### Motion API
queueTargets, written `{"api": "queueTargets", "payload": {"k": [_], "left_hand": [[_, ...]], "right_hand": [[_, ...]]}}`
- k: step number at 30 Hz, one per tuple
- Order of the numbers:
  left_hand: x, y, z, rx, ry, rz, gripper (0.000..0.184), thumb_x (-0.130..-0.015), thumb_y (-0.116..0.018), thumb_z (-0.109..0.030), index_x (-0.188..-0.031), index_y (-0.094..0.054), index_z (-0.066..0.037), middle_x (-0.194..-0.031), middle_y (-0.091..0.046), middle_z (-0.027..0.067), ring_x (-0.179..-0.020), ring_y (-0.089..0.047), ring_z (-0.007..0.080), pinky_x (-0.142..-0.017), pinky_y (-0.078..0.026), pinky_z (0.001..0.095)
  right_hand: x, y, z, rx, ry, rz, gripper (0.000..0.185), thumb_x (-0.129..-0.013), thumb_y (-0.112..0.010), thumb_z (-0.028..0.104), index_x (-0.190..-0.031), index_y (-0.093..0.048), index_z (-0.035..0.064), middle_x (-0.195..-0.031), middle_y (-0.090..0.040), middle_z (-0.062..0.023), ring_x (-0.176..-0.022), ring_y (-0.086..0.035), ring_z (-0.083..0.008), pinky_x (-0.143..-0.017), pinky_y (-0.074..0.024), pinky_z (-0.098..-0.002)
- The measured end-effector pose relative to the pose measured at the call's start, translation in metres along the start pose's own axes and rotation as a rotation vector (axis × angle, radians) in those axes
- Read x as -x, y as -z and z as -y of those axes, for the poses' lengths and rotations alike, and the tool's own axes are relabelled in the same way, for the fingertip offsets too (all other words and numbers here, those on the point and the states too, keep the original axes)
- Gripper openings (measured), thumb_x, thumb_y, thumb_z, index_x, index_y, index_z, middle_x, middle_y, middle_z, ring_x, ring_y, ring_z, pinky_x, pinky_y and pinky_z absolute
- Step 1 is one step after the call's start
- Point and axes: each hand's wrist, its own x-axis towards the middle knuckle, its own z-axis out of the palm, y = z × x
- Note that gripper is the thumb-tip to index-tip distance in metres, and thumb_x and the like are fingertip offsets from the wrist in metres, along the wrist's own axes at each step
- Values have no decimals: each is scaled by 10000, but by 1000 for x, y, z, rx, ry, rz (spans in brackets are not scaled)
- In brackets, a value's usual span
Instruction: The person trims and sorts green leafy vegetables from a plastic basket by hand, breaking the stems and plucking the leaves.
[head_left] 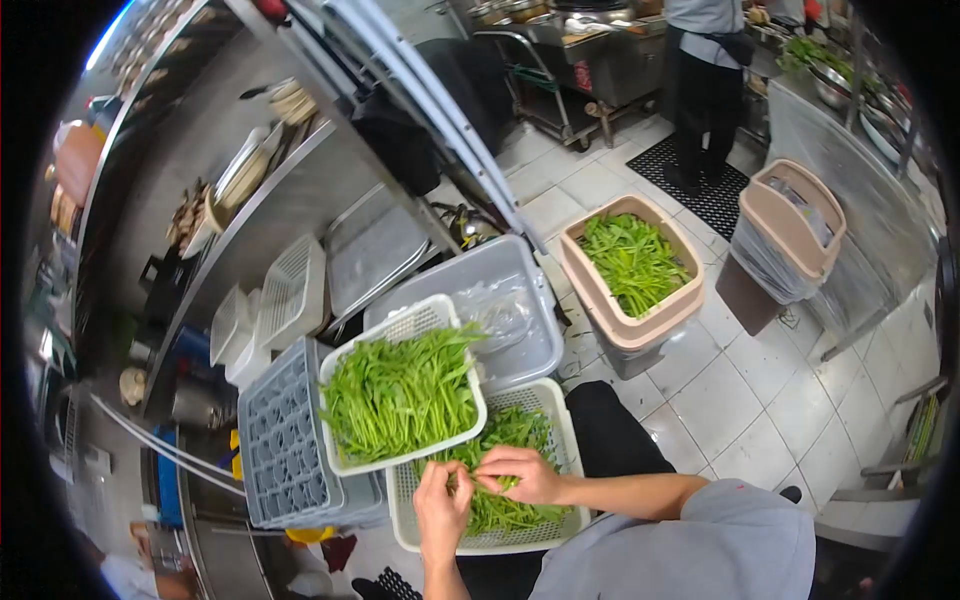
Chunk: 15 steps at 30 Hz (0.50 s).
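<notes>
My left hand (441, 502) and my right hand (522, 474) meet fingertip to fingertip, both pinched on a leafy green stem that my fingers mostly hide. Beneath them is a white plastic basket (574, 452) holding loose leafy greens (515, 512). A second white basket (478, 392), just beyond my left hand, rests partly over the first. It is heaped with long-stemmed leafy greens (400, 395), their stems lying roughly side by side.
A grey tub (548, 345) with clear plastic inside sits behind the baskets. Stacked grey racks (290, 440) stand at the left, near metal shelving. A beige-rimmed bin (572, 262) holds more greens. Farther off are a lined bin (830, 185) and a person (700, 90) on a black mat.
</notes>
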Motion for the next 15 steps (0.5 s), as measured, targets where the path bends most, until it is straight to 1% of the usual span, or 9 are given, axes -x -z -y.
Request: {"api": "queueTargets", "payload": {"k": [2,3,6,7,8,10,11,13,15], "left_hand": [[-22,-2,-13,19,-10,-22,101,-854,-656,-17,-950,-632,-2,-813,-602,150,-689,-622,284,-603,-474,361],[-33,4,-20,-51,-63,67,91,-859,-660,-12,-948,-646,3,-863,-627,154,-747,-637,292,-650,-487,365],[-49,5,-31,20,-155,203,88,-853,-654,8,-941,-646,4,-878,-647,157,-798,-634,294,-720,-491,361],[-56,11,-39,-28,-234,112,117,-843,-652,26,-955,-661,-10,-891,-662,147,-819,-642,277,-738,-497,356],[-67,17,-42,-58,-325,-27,146,-841,-639,41,-978,-667,-2,-867,-649,127,-818,-640,230,-696,-500,319],[-83,30,-74,-2,-346,-329,126,-868,-611,52,-979,-662,20,-897,-627,115,-837,-629,194,-671,-515,278],[-94,29,-93,3,-353,-331,126,-868,-611,52,-979,-662,20,-897,-627,115,-837,-629,194,-671,-515,278],[-114,12,-135,496,-598,-620,125,-895,-570,68,-984,-654,42,-946,-603,120,-850,-618,186,-676,-539,257],[-142,-15,-166,350,-637,-664,154,-892,-585,61,-1021,-663,35,-1004,-623,140,-900,-618,207,-759,-545,285]], "right_hand": [[4,6,1,-6,-38,-134,232,-714,-743,-47,-939,-686,-26,-889,-651,-114,-771,-636,-237,-676,-522,-319],[3,15,3,0,-70,-148,225,-724,-739,-53,-940,-681,-31,-895,-653,-113,-786,-640,-233,-690,-522,-324],[-3,46,-1,77,-90,-117,206,-743,-729,-54,-942,-682,-30,-904,-654,-110,-800,-643,-223,-696,-519,-326],[-3,52,-6,72,-78,-136,187,-766,-729,-35,-948,-687,-21,-913,-646,-108,-805,-641,-226,-694,-516,-324],[-2,54,-7,75,-81,-151,187,-766,-729,-35,-948,-687,-21,-913,-646,-108,-805,-641,-226,-694,-516,-324],[-2,56,-8,150,-133,-139,203,-771,-740,-16,-966,-687,-14,-915,-637,-106,-809,-638,-236,-700,-515,-318],[2,51,-8,127,-172,-127,200,-788,-735,2,-980,-681,-16,-925,-632,-105,-825,-635,-248,-711,-515,-319],[7,42,-7,124,-163,-141,197,-793,-731,5,-983,-680,-16,-923,-633,-106,-831,-635,-244,-713,-515,-321],[12,37,-8,102,-172,-165,173,-813,-717,10,-979,-676,-15,-920,-639,-114,-849,-639,-253,-738,-512,-335]]}}
